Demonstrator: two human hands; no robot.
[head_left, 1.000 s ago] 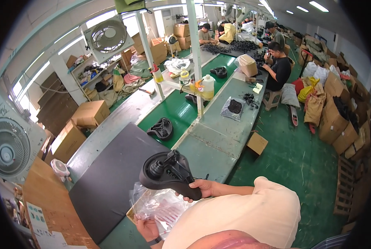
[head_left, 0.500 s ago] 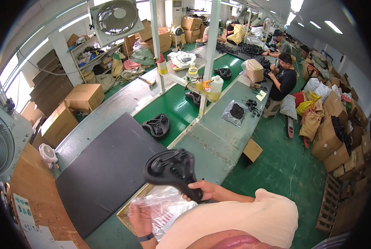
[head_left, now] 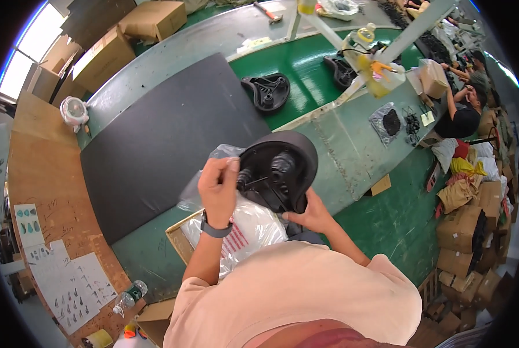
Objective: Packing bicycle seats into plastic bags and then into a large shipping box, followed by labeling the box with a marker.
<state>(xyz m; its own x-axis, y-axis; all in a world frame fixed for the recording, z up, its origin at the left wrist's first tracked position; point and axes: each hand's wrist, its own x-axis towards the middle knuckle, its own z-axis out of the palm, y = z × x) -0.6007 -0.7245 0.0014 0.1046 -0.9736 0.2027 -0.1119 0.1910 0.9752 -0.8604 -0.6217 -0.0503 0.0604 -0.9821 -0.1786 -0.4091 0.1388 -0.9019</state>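
A black bicycle saddle (head_left: 302, 148) is tilted in front of me, with its underside, coil springs and rods showing. My right hand (head_left: 313, 213) grips its lower right end. At its left edge, my left hand (head_left: 217, 187) pinches a thin clear plastic bag (head_left: 191, 192), which hangs loosely beside the saddle. Whether the saddle has entered the bag cannot be made out. Just below my hands, a stack of clear bags with red print (head_left: 258, 227) lies in an open cardboard box (head_left: 180, 239).
A black mat (head_left: 161, 139) covers the bench to the left. Beyond it, more saddles (head_left: 269, 93) lie on the green belt (head_left: 303, 64). A small fan (head_left: 74, 110) and a plastic bottle (head_left: 130, 294) are at left. A co-worker (head_left: 464, 113) sits at far right.
The left hand has risen from the bag stack with a clear bag. The saddle has moved up and right and turned over toward that hand. My view has tilted downward.
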